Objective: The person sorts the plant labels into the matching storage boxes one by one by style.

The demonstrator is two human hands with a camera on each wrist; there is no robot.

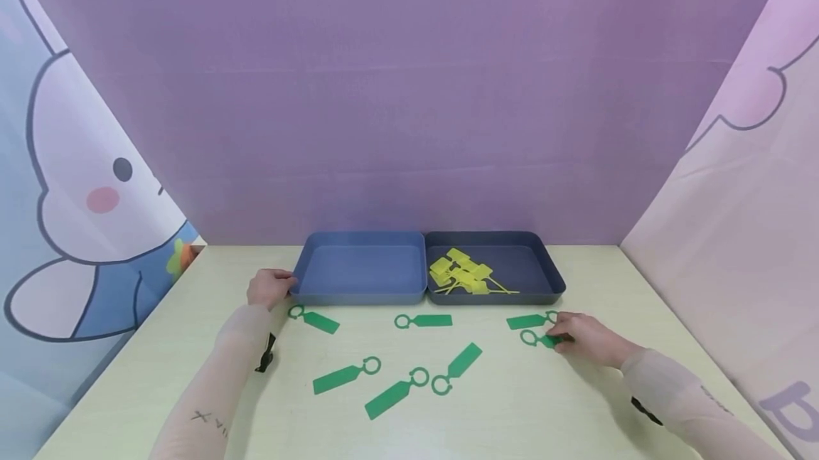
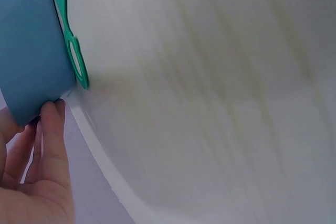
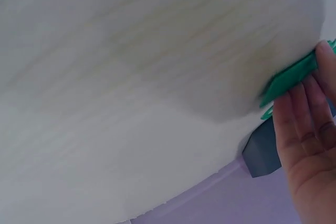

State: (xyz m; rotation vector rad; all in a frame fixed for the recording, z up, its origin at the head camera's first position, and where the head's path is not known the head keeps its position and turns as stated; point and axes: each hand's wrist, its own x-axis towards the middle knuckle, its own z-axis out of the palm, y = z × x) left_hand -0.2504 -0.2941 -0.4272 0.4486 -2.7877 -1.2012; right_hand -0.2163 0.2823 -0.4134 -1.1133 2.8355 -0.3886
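Observation:
My right hand pinches a green tag with a ring end, between thumb and fingers. Its ring points left in the head view, and another green tag lies just behind it on the table. At the left, my left hand holds the near left corner of the blue tray, thumb on one side and fingers on the other. One green tag lies close in front of that corner.
A darker tray stands against the blue tray's right side, with several yellow tags heaped at its left. More green tags are scattered over the table. A purple backdrop rises behind the trays.

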